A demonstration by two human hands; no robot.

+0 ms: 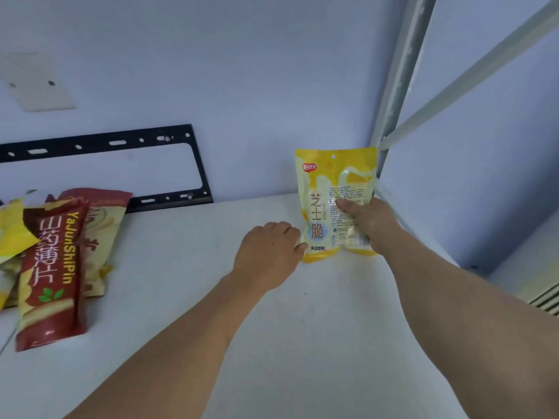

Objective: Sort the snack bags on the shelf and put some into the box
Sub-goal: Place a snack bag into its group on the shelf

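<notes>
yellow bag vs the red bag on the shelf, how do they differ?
Pose: the yellow bag stands upright at the back right corner of the shelf; the red bag lies flat at the left, on other bags.
Shape: the yellow bag is short and wide; the red bag is long and narrow.
Contact: the right hand holds the yellow bag and the left hand touches its edge; nothing holds the red bag.
Both are sealed snack bags.

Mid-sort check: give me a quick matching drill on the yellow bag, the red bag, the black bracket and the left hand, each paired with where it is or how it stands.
1 yellow bag
2 red bag
3 black bracket
4 left hand

A fixed to the wall
B lying flat on the shelf
C upright, gripped by the right hand
D fingers curled against the bag's edge

1-C, 2-B, 3-A, 4-D
</notes>
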